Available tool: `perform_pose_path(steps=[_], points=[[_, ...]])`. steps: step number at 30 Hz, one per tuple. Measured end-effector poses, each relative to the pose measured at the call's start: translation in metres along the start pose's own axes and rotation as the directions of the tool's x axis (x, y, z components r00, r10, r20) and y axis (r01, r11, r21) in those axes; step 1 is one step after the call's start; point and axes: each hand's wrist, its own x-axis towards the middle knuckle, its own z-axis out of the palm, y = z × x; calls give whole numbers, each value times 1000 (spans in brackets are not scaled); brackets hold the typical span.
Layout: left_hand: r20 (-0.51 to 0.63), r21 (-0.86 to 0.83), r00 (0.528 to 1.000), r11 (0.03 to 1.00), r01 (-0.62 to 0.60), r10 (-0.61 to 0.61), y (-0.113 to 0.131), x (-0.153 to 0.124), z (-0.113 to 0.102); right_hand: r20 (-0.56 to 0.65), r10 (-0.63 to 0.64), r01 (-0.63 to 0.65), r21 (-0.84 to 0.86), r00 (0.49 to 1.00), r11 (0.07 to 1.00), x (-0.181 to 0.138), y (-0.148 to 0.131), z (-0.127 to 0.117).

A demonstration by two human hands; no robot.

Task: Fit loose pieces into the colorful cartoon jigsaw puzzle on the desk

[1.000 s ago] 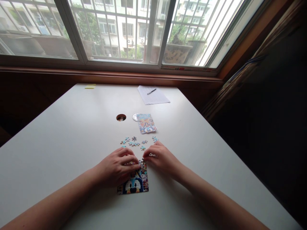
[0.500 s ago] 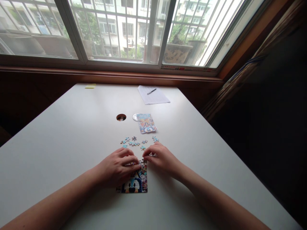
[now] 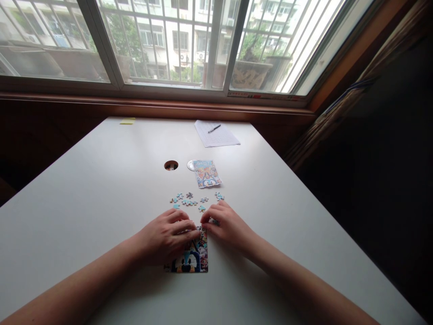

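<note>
"So, where is the puzzle (image 3: 194, 262)?"

"Part-built, it lies flat on the white table (image 3: 84, 194), between your forearms. A blue cartoon animal shows along its near edge, and your left hand (image 3: 169, 234) covers much of its far left portion."

"How does that hand stand?"

"You have it back upward, fingers bent and close together, the tips over the puzzle's far half. Whether they pinch a piece or merely rest there, I cannot tell."

"And the right hand (image 3: 225, 221)?"

"You have it at the puzzle's far right corner, thumb and forefinger drawn together. The tips are too small to tell whether a piece sits between them."

"What lies around the puzzle?"

"Loose pieces (image 3: 186, 202), several of them light blue, are scattered just beyond it, with a few off to the right, past your right hand. Farther beyond the puzzle you have a picture sheet (image 3: 207, 174) bearing a similar blue animal and overlapping a silvery disc (image 3: 190, 165). Farthest beyond it are lined paper (image 3: 221, 139) with a pen (image 3: 214, 129) on top and, well to the left, a yellow slip (image 3: 127, 121)."
</note>
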Motion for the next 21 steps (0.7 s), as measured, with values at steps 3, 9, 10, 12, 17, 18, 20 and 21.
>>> perform_pose_path(steps=[3, 9, 10, 12, 17, 18, 20, 21], points=[[-5, 19, 1000, 1000, -8, 8, 2, 2, -1, 4, -7, 7, -11, 1000, 1000, 0, 1, 1], [-37, 58, 999, 998, -29, 31, 3, 4, -4, -6, -29, 29, -35, 1000, 999, 0, 2, -1], [-40, 69, 999, 997, -31, 34, 3, 3, -3, -21, -39, 38, -42, 999, 998, -1, 3, -2], [-48, 91, 998, 995, -29, 33, 4, 3, -2, -58, -52, 49, -51, 997, 997, -3, 5, -5], [-81, 137, 997, 991, -1, 13, 5, 2, 0, -35, -122, 119, -93, 992, 989, -12, 12, -15], [-83, 141, 996, 990, 1, 11, 5, 2, 0, -11, -144, 142, -123, 989, 982, -14, 13, -16], [-78, 140, 997, 990, 5, 6, 5, 2, 0, 30, -176, 178, -192, 984, 965, -16, 15, -17], [-74, 139, 997, 990, 9, 2, 5, 2, 0, 45, -188, 194, -224, 981, 955, -17, 15, -17]])
